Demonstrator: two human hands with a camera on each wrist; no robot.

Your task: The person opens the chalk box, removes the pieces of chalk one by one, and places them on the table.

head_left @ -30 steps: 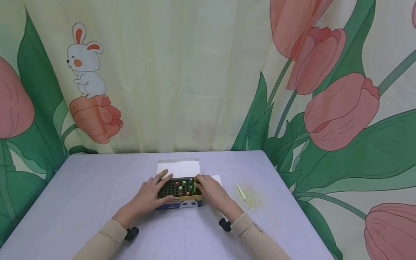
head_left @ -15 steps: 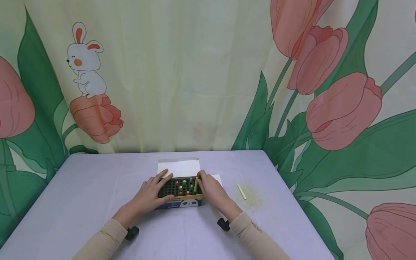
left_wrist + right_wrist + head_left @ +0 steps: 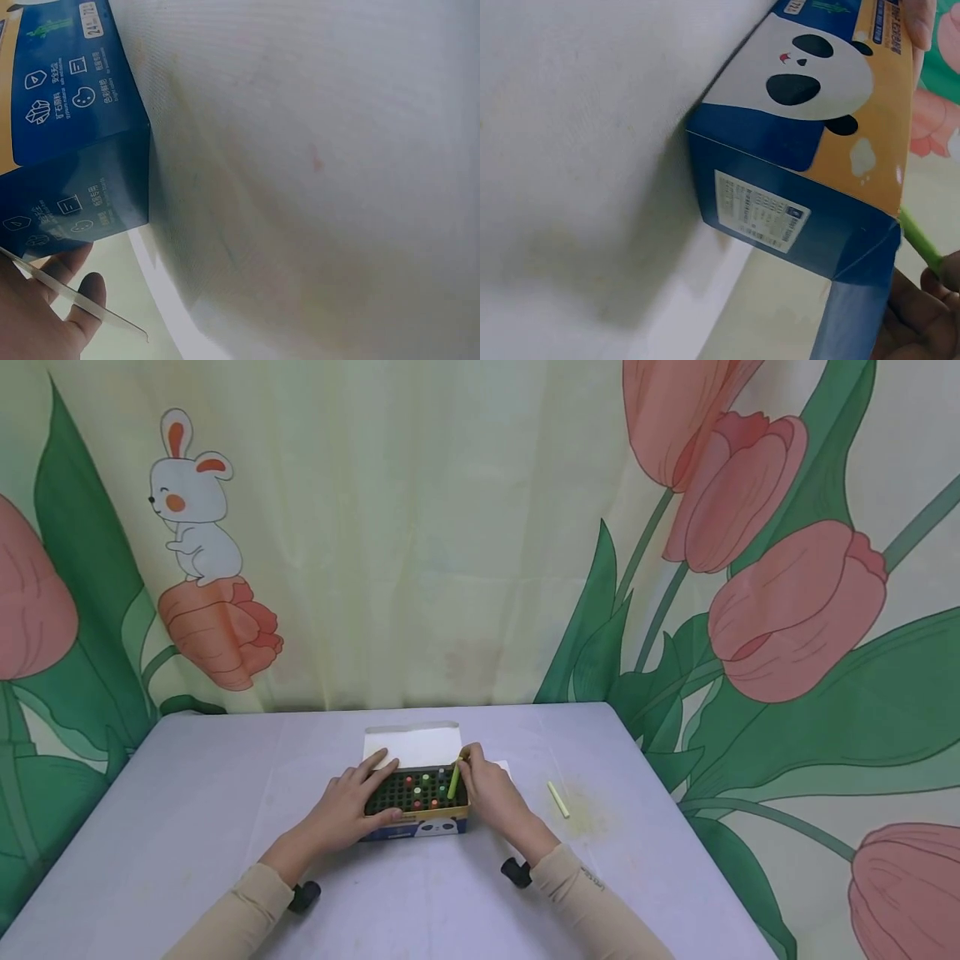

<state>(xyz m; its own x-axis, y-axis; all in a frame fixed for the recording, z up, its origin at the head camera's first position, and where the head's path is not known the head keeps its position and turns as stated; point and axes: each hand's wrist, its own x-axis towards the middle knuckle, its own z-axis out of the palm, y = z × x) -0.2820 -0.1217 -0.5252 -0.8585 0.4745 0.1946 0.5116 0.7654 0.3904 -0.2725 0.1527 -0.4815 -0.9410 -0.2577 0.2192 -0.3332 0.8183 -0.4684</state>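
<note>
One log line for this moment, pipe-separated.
left hand: rests on box | right hand: pinches green stick, tilted, at box's right end | box: open | pale stick: on table, right of box

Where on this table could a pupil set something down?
The table is bare between its left edge and the left hand, and between the sleeves in front of the box. The left hand, right hand, green chalk and open flap crowd the box; loose chalk lies farther right.
</note>
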